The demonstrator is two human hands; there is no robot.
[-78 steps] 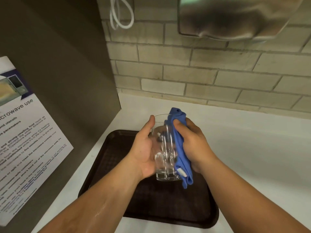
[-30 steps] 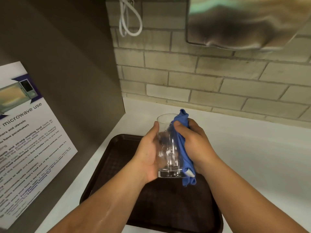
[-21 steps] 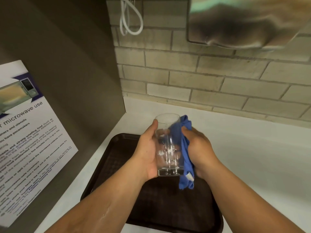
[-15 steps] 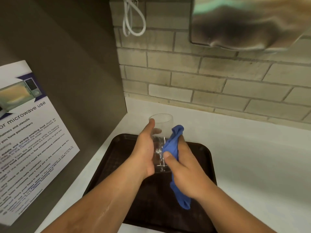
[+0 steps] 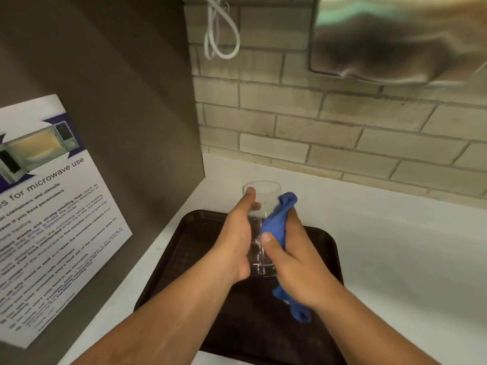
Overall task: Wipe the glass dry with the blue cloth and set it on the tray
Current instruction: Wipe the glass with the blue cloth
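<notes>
White counter [image 5: 395,246], running back to a brick wall [image 5: 342,133] and left to a grey panel [image 5: 118,127]. On it, near the left corner, a dark brown tray [image 5: 195,248], flat, long side toward the panel.

The poster [image 5: 52,214] on the dark side panel reads "for microwave use" beneath a microwave picture; its smaller lines are too blurred.

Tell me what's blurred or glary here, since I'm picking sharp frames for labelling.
Head view: the glass and hands are fairly sharp; the metal dispenser top right is smeared with greenish glare; the poster text softens toward the edge; brick lines bow from wide-angle distortion.
</notes>
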